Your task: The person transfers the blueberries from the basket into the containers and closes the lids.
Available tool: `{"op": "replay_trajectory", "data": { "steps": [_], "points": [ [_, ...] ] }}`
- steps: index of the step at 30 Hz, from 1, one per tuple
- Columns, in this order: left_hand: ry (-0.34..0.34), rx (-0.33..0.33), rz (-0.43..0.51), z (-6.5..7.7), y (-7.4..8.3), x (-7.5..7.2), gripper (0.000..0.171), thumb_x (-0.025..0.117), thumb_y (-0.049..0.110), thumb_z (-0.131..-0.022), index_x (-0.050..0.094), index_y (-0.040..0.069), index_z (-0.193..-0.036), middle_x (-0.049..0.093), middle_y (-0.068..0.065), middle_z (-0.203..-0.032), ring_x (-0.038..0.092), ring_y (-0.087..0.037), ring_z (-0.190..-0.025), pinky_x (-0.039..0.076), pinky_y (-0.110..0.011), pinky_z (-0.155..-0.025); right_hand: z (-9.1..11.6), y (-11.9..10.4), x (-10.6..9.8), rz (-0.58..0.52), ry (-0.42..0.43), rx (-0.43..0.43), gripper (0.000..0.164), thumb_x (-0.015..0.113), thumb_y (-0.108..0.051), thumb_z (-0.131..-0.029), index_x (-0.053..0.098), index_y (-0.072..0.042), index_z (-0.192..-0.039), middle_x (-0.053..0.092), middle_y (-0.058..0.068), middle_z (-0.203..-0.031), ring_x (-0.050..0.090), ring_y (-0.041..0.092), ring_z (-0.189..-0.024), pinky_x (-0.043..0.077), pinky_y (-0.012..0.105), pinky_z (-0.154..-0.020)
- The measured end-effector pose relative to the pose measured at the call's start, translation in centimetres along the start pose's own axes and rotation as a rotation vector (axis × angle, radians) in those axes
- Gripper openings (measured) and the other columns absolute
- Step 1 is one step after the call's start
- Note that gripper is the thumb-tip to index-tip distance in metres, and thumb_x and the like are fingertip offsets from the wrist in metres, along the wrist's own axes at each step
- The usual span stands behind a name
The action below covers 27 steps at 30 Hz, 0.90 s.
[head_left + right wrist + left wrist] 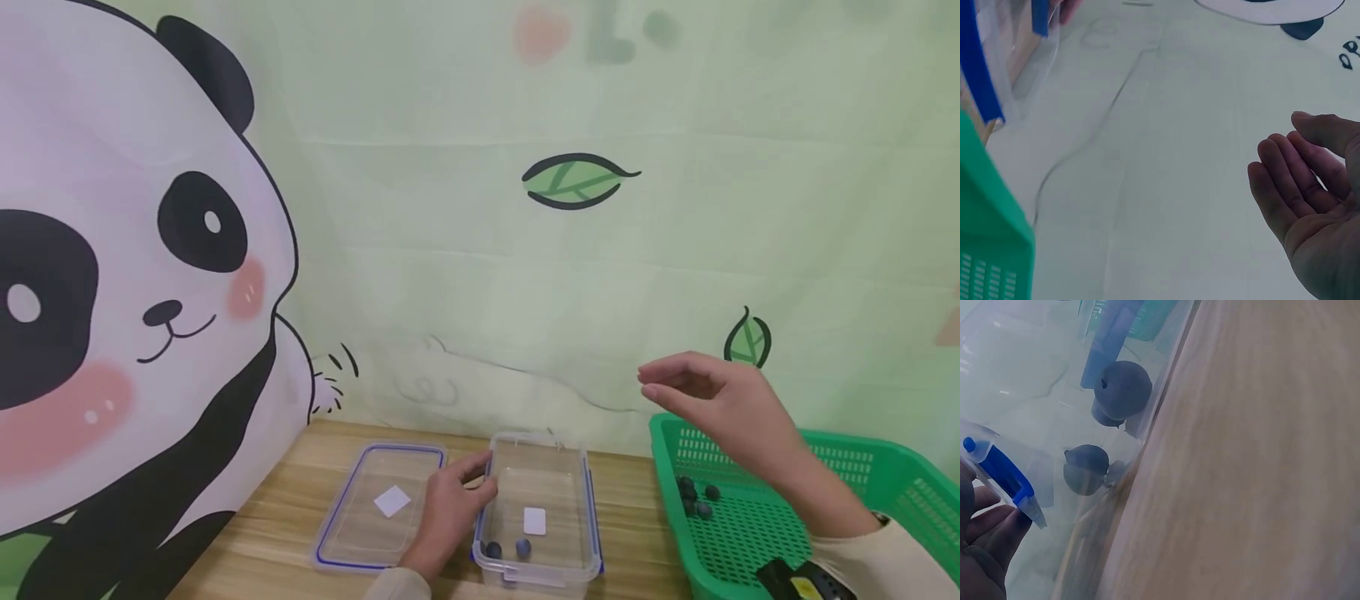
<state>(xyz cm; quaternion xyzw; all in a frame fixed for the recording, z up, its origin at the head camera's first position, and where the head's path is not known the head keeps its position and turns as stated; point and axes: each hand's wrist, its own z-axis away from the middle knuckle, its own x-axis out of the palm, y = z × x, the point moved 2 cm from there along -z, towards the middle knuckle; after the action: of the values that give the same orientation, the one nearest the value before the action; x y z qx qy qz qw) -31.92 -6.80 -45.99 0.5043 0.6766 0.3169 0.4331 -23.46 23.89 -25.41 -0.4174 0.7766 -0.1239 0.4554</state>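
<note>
A clear plastic container [535,479] with blue clips stands mid-table, with a few blueberries [523,547] at its near end. Through its wall in the left wrist view, the dark round blueberries [1124,390] show large. My left hand [450,508] grips the container's left side, fingers beside a blue clip [1007,475]. Raised over the green basket [667,492] is my right hand [731,408]. In the right wrist view this hand [1316,187] has loosely bent fingers, thumb apart from them, and a bare palm. Several blueberries [705,510] lie in the basket's left part.
A clear lid [352,517] with a blue seal and a white label lies left of the container, partly behind my left hand. Behind the wooden table [633,517] hangs a pale green cloth [450,292] printed with a panda. The basket's left rim stands right of the container.
</note>
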Motion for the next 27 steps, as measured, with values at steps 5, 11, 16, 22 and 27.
{"op": "replay_trajectory", "data": {
  "steps": [5, 11, 16, 22, 27],
  "points": [
    [-0.010, 0.001, -0.003, 0.0, 0.0, 0.1, 0.042, 0.075, 0.002, -0.086, 0.073, -0.004, -0.127, 0.076, -0.021, -0.118, 0.073, -0.039, -0.111, 0.063, -0.040, -0.089, -0.8, 2.6, -2.0, 0.073, -0.047, 0.071, 0.031, 0.074, -0.032, -0.102, 0.076, -0.013, -0.126, 0.078, 0.003, -0.116, 0.071, 0.001, -0.099, 0.056, 0.019, -0.080],
    [-0.027, 0.011, -0.032, 0.0, -0.1, 0.3, 0.043, 0.072, -0.001, -0.085, 0.072, -0.007, -0.127, 0.074, -0.023, -0.121, 0.074, -0.039, -0.110, 0.063, -0.040, -0.089, -0.8, 5.7, -3.1, 0.098, -0.092, 0.144, 0.040, 0.071, -0.039, -0.103, 0.073, -0.011, -0.131, 0.077, 0.007, -0.120, 0.068, -0.003, -0.100, 0.056, 0.020, -0.081],
    [-0.032, 0.038, -0.058, 0.0, 0.3, 0.4, 0.041, 0.073, 0.002, -0.086, 0.073, -0.006, -0.126, 0.075, -0.022, -0.121, 0.074, -0.038, -0.110, 0.064, -0.038, -0.086, -0.7, 8.1, -3.5, 0.107, -0.107, 0.190, 0.044, 0.070, -0.040, -0.103, 0.071, -0.009, -0.135, 0.076, 0.009, -0.124, 0.065, -0.006, -0.100, 0.055, 0.021, -0.081],
    [-0.023, 0.062, -0.072, -0.1, 0.5, 0.5, 0.039, 0.075, 0.001, -0.086, 0.074, -0.005, -0.124, 0.075, -0.022, -0.119, 0.074, -0.039, -0.109, 0.064, -0.039, -0.086, -0.9, 10.5, -3.9, 0.145, -0.124, 0.212, 0.045, 0.070, -0.040, -0.103, 0.071, -0.007, -0.134, 0.075, 0.011, -0.125, 0.064, -0.003, -0.101, 0.056, 0.025, -0.080],
    [-0.016, 0.050, -0.073, -0.1, 0.4, 0.6, 0.038, 0.074, 0.002, -0.087, 0.074, -0.004, -0.125, 0.076, -0.020, -0.119, 0.074, -0.037, -0.109, 0.064, -0.042, -0.087, -0.7, 12.9, -3.6, 0.151, -0.182, 0.236, 0.046, 0.069, -0.039, -0.104, 0.070, -0.005, -0.134, 0.074, 0.012, -0.125, 0.067, 0.009, -0.104, 0.057, 0.031, -0.081]
  ]
}}
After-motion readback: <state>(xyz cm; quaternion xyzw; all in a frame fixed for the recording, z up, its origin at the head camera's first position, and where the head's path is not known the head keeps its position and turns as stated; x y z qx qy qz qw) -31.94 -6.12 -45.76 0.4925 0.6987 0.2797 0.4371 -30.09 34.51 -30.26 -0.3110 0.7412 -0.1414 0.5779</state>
